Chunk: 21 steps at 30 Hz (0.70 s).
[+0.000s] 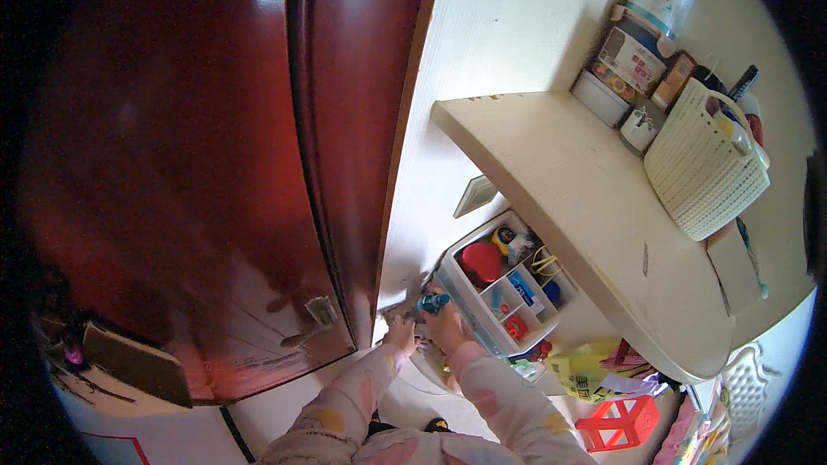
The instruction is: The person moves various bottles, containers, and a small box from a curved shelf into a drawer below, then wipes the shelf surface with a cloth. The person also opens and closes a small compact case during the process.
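Observation:
My right hand (447,328) is closed around a small blue-teal bottle (431,301), beside the front of a white plastic drawer unit (466,310). Just to its left, my left hand (402,334) reaches down over a pulled-out lower drawer (420,376) with small items in it. What lies under my left fingertips is hidden. The unit's divided top holds a red heart-shaped box (481,263), a yellow tape measure (503,239), a blue-and-white box (524,290), a red ring-shaped item (516,327) and a coiled yellowish cord (544,263).
A curved beige desktop (568,168) overhangs the unit, carrying a woven plastic basket (704,161) and stacked boxes (623,64). A dark red door (213,174) is at left, above an open cardboard box (132,361). A yellow bag (581,371) and a red plastic stool (620,423) are at lower right.

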Tool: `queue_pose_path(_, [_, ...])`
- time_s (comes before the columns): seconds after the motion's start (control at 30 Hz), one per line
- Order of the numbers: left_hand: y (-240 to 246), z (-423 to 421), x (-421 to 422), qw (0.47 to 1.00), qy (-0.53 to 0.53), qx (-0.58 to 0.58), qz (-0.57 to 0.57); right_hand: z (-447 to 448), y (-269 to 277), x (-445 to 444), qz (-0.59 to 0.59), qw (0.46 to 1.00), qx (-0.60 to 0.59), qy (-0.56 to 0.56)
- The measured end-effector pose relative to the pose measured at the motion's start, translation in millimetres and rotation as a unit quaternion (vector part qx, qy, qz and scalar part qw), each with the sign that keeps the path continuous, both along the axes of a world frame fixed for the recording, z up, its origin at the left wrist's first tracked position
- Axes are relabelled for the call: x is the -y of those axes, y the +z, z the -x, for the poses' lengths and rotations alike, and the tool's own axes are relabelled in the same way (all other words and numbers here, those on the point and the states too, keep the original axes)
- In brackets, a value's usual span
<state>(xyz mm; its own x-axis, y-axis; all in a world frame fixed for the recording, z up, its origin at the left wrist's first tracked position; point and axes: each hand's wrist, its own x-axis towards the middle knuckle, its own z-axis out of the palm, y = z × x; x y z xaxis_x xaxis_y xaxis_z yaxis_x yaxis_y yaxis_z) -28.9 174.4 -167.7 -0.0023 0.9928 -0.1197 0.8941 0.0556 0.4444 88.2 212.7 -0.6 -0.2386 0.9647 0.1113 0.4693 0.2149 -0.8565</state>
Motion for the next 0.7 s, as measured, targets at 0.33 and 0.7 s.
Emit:
queue_pose_path(0.33, [-19,2,12,0.994,0.017,0.085,-0.061,20,-70,-31,-0.021,0.993,0.092,-0.067])
queue_pose_path(0.7, [-28,11,-6,0.989,-0.035,0.143,0.011,34,-70,-40,0.073,0.982,0.15,-0.084])
